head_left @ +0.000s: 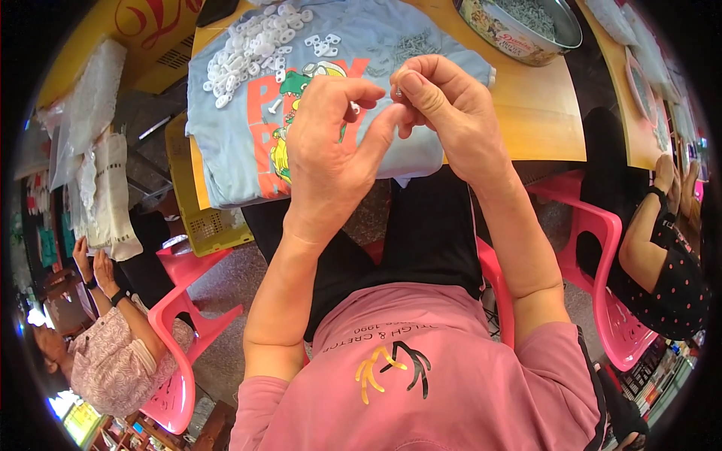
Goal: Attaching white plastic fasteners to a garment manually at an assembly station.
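Observation:
My right hand pinches a small metal screw between thumb and fingertips, above a pale blue printed shirt spread on the table. Close to it, my left hand has its fingers curled and its thumb stretched toward the right fingertips. A small white plastic piece shows at those curled left fingers, mostly hidden by them. Heaped on the shirt at the far left are many white plastic pieces. A few more white pieces lie apart, and loose grey screws are scattered beyond my right hand.
A round tin full of screws stands at the table's far right. The wooden table ends near my lap. Pink chairs and a yellow crate stand around it. One person sits at left, another at right.

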`<state>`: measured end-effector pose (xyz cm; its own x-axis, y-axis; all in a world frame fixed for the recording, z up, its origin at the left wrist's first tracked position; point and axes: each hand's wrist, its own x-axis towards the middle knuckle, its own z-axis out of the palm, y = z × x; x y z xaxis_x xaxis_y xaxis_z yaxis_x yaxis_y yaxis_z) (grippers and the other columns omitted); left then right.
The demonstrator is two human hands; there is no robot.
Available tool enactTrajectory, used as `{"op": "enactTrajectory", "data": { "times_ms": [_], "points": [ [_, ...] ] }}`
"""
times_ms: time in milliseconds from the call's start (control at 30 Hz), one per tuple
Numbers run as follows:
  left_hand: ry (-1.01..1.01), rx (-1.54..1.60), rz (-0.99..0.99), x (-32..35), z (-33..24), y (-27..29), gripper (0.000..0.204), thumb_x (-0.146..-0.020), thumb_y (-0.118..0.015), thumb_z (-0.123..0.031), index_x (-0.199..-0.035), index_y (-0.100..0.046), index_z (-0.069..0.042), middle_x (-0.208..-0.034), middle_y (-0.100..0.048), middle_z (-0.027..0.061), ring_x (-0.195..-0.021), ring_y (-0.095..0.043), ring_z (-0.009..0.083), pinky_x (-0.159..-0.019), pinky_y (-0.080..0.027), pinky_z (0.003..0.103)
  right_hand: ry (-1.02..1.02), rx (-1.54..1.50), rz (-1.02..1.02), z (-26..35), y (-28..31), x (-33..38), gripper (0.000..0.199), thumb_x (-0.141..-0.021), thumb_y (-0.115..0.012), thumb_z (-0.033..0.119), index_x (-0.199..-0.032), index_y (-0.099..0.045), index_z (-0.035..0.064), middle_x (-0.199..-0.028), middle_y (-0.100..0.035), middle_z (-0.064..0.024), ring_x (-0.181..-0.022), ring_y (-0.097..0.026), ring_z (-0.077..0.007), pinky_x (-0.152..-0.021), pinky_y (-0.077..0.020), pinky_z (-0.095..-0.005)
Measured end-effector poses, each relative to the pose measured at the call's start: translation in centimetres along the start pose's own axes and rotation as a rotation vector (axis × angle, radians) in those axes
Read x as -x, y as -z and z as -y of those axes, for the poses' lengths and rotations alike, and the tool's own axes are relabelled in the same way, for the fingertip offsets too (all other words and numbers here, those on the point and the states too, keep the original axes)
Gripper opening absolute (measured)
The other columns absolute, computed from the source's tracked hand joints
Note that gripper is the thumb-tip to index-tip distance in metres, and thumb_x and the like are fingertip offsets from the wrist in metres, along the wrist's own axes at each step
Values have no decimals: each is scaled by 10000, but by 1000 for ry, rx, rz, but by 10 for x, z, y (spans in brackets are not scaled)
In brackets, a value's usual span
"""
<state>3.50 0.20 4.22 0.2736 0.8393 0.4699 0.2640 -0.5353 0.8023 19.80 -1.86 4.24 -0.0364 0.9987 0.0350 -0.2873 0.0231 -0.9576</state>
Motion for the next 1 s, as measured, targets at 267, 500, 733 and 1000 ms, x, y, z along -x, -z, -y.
{"op": "enactTrajectory", "data": {
  "times_ms": [267,500,733,1000],
  "points": [
    [-106,75,-46,-2,-2,-6,147,-815,-713,-8,-893,-595,-48,-830,-600,47,-688,-528,164,-595,-441,281,46,38,-14,1,-1,5,227,-988,-584,195,-1063,-593,-19,-909,-629,-40,-738,-603,-105,-661,-519,-261],
    [-188,17,-149,2,-1,-7,181,-785,-722,38,-913,-619,-39,-868,-598,83,-722,-562,184,-600,-466,298,-34,-104,-40,7,-7,13,242,-990,-578,209,-1079,-618,-12,-849,-630,-45,-694,-601,-113,-630,-532,-266],
    [-304,-86,-149,4,0,-7,210,-767,-736,41,-928,-625,-36,-871,-591,94,-731,-578,217,-599,-471,312,-55,-18,-18,10,-5,17,231,-981,-595,217,-1036,-626,-5,-828,-631,-27,-679,-593,-93,-603,-523,-248],
    [-210,-22,-103,2,-2,-9,142,-849,-698,-4,-966,-625,-38,-899,-602,30,-661,-501,64,-564,-406,218,57,222,-103,9,-6,17,187,-973,-604,158,-997,-627,-26,-841,-648,-36,-679,-587,-81,-615,-515,-229]
  ]
}}
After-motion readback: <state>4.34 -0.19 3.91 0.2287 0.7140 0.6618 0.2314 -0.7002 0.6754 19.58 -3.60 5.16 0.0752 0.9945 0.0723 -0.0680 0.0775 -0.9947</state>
